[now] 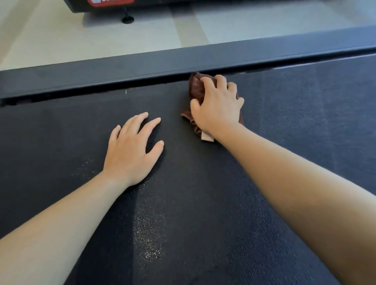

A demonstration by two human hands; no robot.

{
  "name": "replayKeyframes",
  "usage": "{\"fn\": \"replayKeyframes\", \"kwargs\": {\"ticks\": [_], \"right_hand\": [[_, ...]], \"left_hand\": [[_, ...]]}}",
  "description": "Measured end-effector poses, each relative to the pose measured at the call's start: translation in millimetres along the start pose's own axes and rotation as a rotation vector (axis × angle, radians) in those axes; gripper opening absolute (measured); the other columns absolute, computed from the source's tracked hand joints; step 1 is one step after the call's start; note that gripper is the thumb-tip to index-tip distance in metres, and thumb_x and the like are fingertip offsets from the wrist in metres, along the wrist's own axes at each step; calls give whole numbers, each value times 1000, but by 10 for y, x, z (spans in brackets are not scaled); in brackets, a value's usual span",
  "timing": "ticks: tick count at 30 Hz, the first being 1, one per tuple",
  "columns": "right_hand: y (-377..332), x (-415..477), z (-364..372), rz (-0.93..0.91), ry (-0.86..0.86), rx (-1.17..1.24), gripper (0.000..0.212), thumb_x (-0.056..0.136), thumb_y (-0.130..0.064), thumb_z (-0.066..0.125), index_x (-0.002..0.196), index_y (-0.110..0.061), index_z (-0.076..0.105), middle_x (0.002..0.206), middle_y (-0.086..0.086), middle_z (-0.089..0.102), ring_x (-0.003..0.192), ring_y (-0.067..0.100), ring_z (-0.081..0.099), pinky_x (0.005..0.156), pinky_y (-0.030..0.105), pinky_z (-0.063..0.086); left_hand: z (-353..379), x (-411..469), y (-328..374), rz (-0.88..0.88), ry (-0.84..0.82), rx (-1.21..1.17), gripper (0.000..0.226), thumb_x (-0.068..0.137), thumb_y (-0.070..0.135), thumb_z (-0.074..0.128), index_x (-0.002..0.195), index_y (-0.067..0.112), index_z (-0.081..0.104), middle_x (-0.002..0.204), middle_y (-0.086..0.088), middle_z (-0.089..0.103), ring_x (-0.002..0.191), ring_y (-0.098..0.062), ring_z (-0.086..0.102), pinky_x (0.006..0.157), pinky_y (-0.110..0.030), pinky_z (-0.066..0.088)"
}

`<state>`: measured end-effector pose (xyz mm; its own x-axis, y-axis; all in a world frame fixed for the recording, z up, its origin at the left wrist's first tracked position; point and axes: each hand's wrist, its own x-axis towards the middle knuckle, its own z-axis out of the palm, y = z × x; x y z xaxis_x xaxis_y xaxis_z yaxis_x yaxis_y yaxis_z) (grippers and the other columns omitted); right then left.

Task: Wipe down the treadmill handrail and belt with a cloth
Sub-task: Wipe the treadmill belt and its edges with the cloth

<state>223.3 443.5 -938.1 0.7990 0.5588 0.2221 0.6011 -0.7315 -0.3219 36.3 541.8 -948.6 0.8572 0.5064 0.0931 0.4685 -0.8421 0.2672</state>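
Right hand grips a crumpled brown cloth on the black treadmill belt, the cloth stretching from wrist to the dark side rail. Left hand rests flat, fingers spread; a red label beyond is unreadable.

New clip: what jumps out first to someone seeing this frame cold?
The right hand grips a bunched brown cloth on the black belt, up against the dark side rail at the far edge. The left hand rests on the belt beside it, fingers spread. Glinting specks streak the belt nearer the camera.
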Motion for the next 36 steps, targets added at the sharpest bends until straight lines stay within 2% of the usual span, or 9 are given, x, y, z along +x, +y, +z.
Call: {"fn": "replayKeyframes", "kwargs": {"ticks": [7,12,17,20,22,26,30,32,36], "right_hand": [[82,506,42,34,-5,-22,56,86,-45,43,137,-24,38,142,8,34,123,35,32,93,52,31],[79,433,40,-4,-38,-26,59,83,-47,45,138,-26,37,145,7,30,125,34,30,93,51,32],[-8,-41,-40,-91,-79,0,61,82,-48,47,139,-28,35,149,5,27,128,33,27,95,53,33],[-86,-540,-76,-150,-72,2,61,83,-48,47,139,-29,35,149,4,27,129,32,26,95,54,32],[-155,-903,-129,-181,-72,6,60,83,-48,47,139,-30,35,149,4,26,129,32,26,95,55,32],[-339,-1666,-322,-220,-116,30,59,82,-46,49,137,-29,36,147,3,26,127,29,26,93,53,33],[-454,-2368,-392,-358,-121,61,58,79,-49,43,133,-31,33,142,2,30,123,28,27,90,55,37],[-461,-2390,-400,-402,-135,59,58,78,-49,43,133,-32,34,143,1,31,124,29,28,89,56,38],[-545,-1957,-339,-324,-167,56,57,82,-45,49,137,-31,37,146,0,31,128,29,28,95,54,35]], "left_hand": [[16,19,-6,-9,-2,0,53,89,45,40,141,36,34,152,9,24,141,-8,14,115,-44,9],[35,35,-31,-17,-4,1,58,88,48,35,143,31,30,152,10,22,141,-7,11,115,-44,8],[19,60,-40,-15,15,-24,60,92,42,41,146,20,27,153,5,25,142,-12,16,115,-45,11],[-21,-29,-22,-3,61,-89,53,95,30,43,144,13,33,151,-3,33,140,-20,26,114,-43,18],[-55,-223,-31,0,51,-82,51,96,28,42,143,11,35,151,-5,33,140,-22,26,114,-40,20],[-168,-918,-125,26,-31,-38,53,96,33,41,145,14,33,154,-2,26,142,-21,20,115,-41,17],[-290,-1517,-286,52,-61,-15,53,95,35,42,145,18,33,154,1,24,143,-19,19,115,-41,15],[-328,-1712,-335,45,-54,-16,52,95,34,42,144,18,34,154,1,26,143,-19,20,114,-41,16],[-385,-1967,-383,28,-77,-15,53,95,36,39,146,21,31,155,2,23,143,-18,17,115,-39,14]]}}
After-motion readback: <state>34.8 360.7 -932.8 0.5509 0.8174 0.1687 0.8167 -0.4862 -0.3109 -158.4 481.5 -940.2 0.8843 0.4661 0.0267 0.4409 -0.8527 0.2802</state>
